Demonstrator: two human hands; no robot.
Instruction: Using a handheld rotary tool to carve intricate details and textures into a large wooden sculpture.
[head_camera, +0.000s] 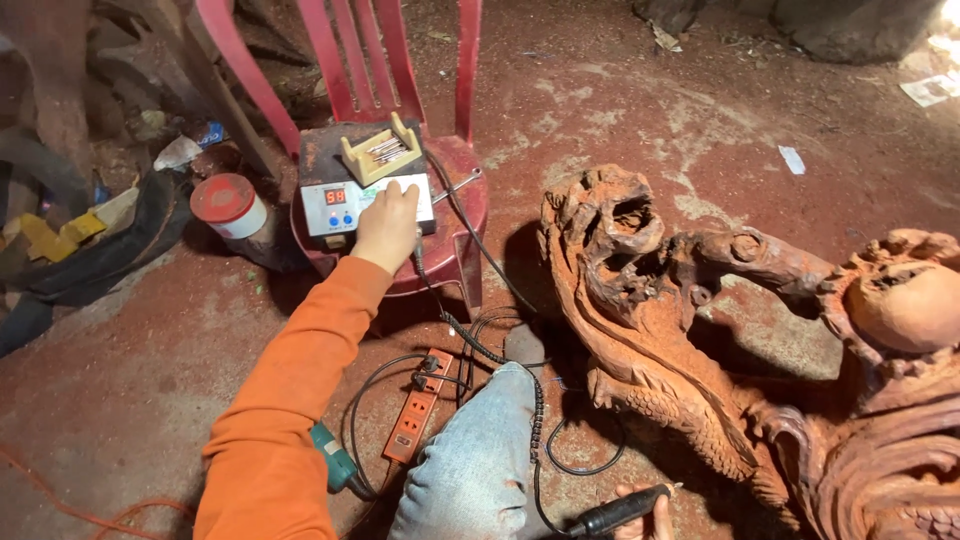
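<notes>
Nearest, at the bottom edge, the right hand (645, 520) was closed around a slim black rotary carving handpiece (618, 513), its tip pointing toward the big reddish carved wooden sculpture (700, 340) lying just beyond it on the dusty red floor (600, 90). A black coiled cable (537, 420) ran from the tool over the person's jeans knee. To the left of that knee lay an orange power strip (418, 408). Farther off, the left hand (387, 226), in an orange sleeve, rested with fingers bent on a small white control box with a red display (340, 200), which sat on a red plastic chair (400, 60).
</notes>
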